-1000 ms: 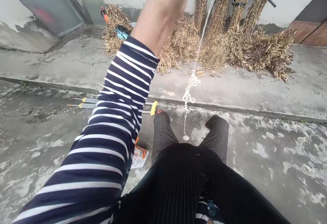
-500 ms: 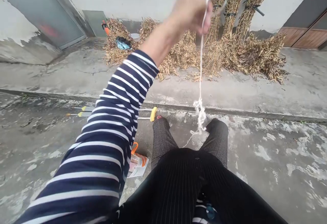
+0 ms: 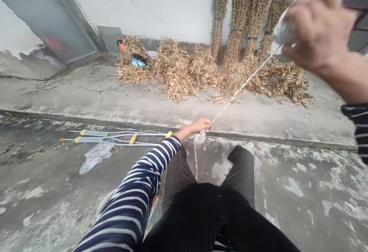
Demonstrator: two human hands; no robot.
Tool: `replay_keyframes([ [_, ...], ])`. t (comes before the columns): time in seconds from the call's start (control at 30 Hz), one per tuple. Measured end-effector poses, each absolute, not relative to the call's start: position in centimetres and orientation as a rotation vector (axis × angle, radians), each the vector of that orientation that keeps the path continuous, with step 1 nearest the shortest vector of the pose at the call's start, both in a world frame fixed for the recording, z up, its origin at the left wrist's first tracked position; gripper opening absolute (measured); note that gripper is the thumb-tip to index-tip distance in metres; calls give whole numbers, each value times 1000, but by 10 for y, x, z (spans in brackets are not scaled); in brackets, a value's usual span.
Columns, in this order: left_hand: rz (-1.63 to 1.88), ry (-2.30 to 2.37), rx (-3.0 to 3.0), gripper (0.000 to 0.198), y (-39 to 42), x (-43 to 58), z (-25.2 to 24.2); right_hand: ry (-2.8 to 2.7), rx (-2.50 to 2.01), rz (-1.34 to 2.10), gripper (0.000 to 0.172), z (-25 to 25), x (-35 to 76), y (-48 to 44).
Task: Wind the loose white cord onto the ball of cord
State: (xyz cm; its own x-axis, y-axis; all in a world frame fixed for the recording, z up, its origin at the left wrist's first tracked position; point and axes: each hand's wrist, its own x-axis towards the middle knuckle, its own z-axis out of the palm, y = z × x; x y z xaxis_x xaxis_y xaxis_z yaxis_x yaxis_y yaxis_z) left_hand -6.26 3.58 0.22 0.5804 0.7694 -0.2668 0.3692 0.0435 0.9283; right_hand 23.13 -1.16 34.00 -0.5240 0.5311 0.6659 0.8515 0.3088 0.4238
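My right hand (image 3: 319,30), raised at the upper right, is wrapped round a white ball of string (image 3: 284,30), partly hidden by the fingers and blurred. From it a taut white string (image 3: 247,81) slants down to my left hand (image 3: 201,125), low in the middle above the step edge. The fingers of that hand pinch the string beside a small tangled clump (image 3: 201,133). Below the clump a loose end hangs down between my knees.
Dry plant bundles (image 3: 235,26) lean on the white wall, with heaps of dried stalks (image 3: 178,72) at their feet. Crutches (image 3: 115,137) and a clear plastic bag (image 3: 97,155) lie on the concrete at left. A raised step edge (image 3: 273,141) runs across.
My left hand has come down from the upper middle to the knotted part of the string. My right hand has come into view with the ball, and the string is now stretched diagonally.
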Motion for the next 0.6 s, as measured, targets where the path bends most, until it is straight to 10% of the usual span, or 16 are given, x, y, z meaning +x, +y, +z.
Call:
replay_keyframes([
  [0.23,427,926,1454,18,13,-53,-21,-2440,-915,-1247,35,260,194,11],
  [0.6,973,494,1276,38,9,-21,90,-2469,-744,-1066,40,225,172,3],
])
